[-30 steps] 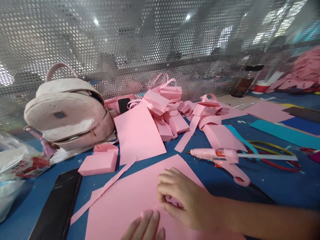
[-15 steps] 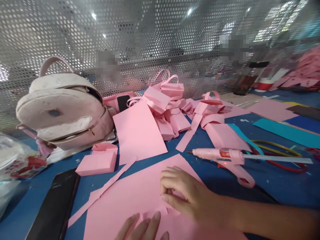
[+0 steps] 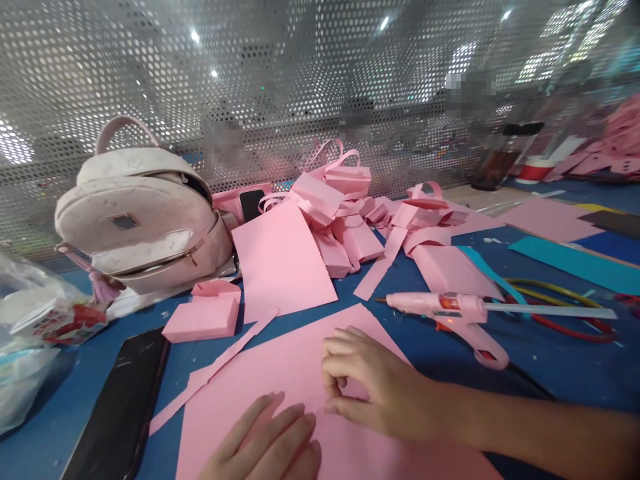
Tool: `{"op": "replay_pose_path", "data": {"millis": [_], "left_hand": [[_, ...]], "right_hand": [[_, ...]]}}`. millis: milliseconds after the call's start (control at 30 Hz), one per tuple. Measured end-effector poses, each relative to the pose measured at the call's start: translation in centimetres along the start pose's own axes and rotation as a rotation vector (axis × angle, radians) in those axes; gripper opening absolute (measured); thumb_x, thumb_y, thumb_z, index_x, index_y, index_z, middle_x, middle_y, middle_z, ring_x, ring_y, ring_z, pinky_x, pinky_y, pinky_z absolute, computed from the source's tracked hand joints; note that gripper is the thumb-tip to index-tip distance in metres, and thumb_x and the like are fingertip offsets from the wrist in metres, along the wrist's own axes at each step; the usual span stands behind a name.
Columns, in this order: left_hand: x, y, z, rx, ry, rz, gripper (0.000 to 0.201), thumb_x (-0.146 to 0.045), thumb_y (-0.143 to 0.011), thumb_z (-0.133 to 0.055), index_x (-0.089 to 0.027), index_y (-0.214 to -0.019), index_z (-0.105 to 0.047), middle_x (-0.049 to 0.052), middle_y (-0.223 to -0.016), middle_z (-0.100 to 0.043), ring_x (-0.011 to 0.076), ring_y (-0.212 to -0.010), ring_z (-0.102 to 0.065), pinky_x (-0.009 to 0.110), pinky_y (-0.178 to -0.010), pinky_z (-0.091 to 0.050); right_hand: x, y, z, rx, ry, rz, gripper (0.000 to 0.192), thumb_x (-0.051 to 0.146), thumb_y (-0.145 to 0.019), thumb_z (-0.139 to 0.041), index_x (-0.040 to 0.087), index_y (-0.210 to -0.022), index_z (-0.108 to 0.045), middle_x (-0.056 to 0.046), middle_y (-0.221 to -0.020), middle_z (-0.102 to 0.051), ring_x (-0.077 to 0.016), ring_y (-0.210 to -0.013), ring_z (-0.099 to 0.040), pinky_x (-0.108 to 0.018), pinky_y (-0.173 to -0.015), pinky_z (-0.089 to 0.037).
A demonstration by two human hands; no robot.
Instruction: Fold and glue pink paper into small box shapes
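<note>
A large sheet of pink paper lies on the blue table under both hands. My left hand rests low on the sheet with its fingers stretched out; some pink paper shows between the index finger and the others. To its right, my right hand is curled on the sheet, thumb and fingertips close together. Whatever is at those fingertips, if anything, is hidden. A narrow pink paper strip crosses the sheet's left edge. A pink glue gun, holding a long glue stick, lies beyond my right hand.
A black phone and a small folded pink paper box lie left. A pale backpack stands behind. More pink boxes with handles are heaped against the perforated metal screen. Blue paper strips lie right.
My left hand has come further into view, and its fingers now lie lower and flatter on the sheet. My right hand has barely moved. The view has shifted slightly left.
</note>
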State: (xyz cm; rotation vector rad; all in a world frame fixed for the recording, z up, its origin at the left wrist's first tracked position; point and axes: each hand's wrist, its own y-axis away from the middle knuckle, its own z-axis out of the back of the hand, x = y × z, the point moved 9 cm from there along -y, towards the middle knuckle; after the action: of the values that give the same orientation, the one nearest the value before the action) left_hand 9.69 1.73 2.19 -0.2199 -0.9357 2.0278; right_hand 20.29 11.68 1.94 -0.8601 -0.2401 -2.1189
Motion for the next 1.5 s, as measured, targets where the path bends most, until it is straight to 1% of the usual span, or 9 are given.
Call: {"op": "replay_pose_path", "data": {"millis": [33, 133, 300, 467, 700, 833, 1100, 1300, 1500], "left_hand": [[0.7, 0.2, 0.9, -0.137, 0.026, 0.068, 0.032, -0.016, -0.104, -0.048, -0.021, -0.09, -0.076, -0.007, -0.095, -0.08, 0.0091, -0.097, -0.074, 0.035, -0.125, -0.03], [0.6, 0.6, 0.3, -0.149, 0.085, 0.047, 0.028, -0.016, -0.104, -0.049, -0.018, -0.092, -0.074, -0.003, -0.097, -0.08, 0.011, -0.103, -0.073, 0.036, -0.123, -0.034], [0.6, 0.7, 0.4, -0.057, 0.178, -0.027, 0.026, -0.009, -0.102, -0.047, -0.015, -0.097, -0.072, 0.002, -0.1, -0.079, 0.0125, -0.107, -0.071, 0.036, -0.119, -0.04], [1.6, 0.1, 0.7, 0.02, 0.245, 0.037, 0.028, -0.014, -0.103, -0.044, -0.014, -0.101, -0.072, 0.007, -0.104, -0.077, 0.0147, -0.1, -0.071, 0.03, -0.107, -0.051], [1.0, -1.3, 0.4, 0.194, 0.198, -0.056, 0.031, -0.021, -0.102, -0.047, -0.008, -0.123, -0.066, 0.012, -0.11, -0.076, 0.0205, -0.098, -0.07, 0.033, -0.093, -0.058], [1.1, -1.3, 0.7, 0.146, 0.236, -0.045, 0.026, -0.014, -0.101, -0.047, -0.009, -0.117, -0.068, 0.011, -0.106, -0.076, 0.0193, -0.099, -0.069, 0.032, -0.095, -0.055], [2.0, 0.6, 0.1, 0.198, 0.331, 0.039, 0.03, -0.022, -0.106, -0.042, -0.013, -0.12, -0.066, 0.015, -0.116, -0.071, 0.0202, -0.099, -0.064, 0.034, -0.091, -0.055], [1.9, 0.4, 0.2, 0.133, 0.284, 0.037, 0.026, -0.016, -0.102, -0.047, -0.016, -0.115, -0.069, 0.013, -0.114, -0.073, 0.019, -0.09, -0.065, 0.035, -0.084, -0.056], [1.5, 0.7, 0.0, 0.117, 0.253, -0.023, 0.025, -0.016, -0.103, -0.049, -0.014, -0.117, -0.07, 0.01, -0.112, -0.076, 0.0208, -0.1, -0.066, 0.037, -0.091, -0.055]], "right_hand": [[0.0, 0.0, 0.0, -0.001, 0.001, -0.005, 0.028, 0.017, -0.082, -0.079, 0.017, -0.072, -0.053, 0.005, -0.076, -0.052, -0.0143, -0.08, -0.048, -0.03, -0.081, -0.032], [0.0, -0.1, 0.0, 0.018, 0.005, -0.017, 0.029, 0.02, -0.084, -0.079, 0.018, -0.073, -0.053, 0.005, -0.077, -0.053, -0.0146, -0.081, -0.049, -0.03, -0.081, -0.032], [0.0, -0.2, -0.1, 0.044, 0.018, -0.007, 0.029, 0.027, -0.091, -0.074, 0.018, -0.073, -0.052, 0.005, -0.078, -0.055, -0.0154, -0.081, -0.049, -0.03, -0.079, -0.032], [-0.1, -0.3, 0.3, 0.003, -0.058, -0.017, 0.026, 0.021, -0.098, -0.061, 0.019, -0.073, -0.052, 0.004, -0.075, -0.054, -0.0159, -0.078, -0.048, -0.03, -0.078, -0.035], [-0.3, -0.1, 0.2, 0.007, 0.002, -0.018, 0.041, 0.044, -0.102, -0.055, 0.018, -0.069, -0.056, 0.0, -0.079, -0.051, -0.0187, -0.085, -0.048, -0.032, -0.077, -0.037], [-0.4, -0.1, 0.0, 0.01, 0.028, -0.013, 0.042, 0.042, -0.1, -0.058, 0.017, -0.067, -0.056, 0.001, -0.077, -0.049, -0.0177, -0.084, -0.047, -0.031, -0.077, -0.036], [0.0, -0.2, -0.1, 0.017, 0.073, -0.013, 0.031, 0.024, -0.09, -0.075, 0.017, -0.065, -0.057, 0.003, -0.076, -0.047, -0.0168, -0.083, -0.046, -0.03, -0.077, -0.036], [0.1, -0.2, -0.1, 0.032, 0.093, -0.016, 0.034, 0.022, -0.091, -0.073, 0.017, -0.064, -0.053, 0.003, -0.077, -0.047, -0.0166, -0.082, -0.046, -0.03, -0.076, -0.036], [0.3, -0.2, 0.0, 0.04, 0.115, -0.019, 0.033, 0.022, -0.094, -0.069, 0.017, -0.065, -0.053, 0.003, -0.077, -0.048, -0.0168, -0.082, -0.046, -0.03, -0.076, -0.036]]}}
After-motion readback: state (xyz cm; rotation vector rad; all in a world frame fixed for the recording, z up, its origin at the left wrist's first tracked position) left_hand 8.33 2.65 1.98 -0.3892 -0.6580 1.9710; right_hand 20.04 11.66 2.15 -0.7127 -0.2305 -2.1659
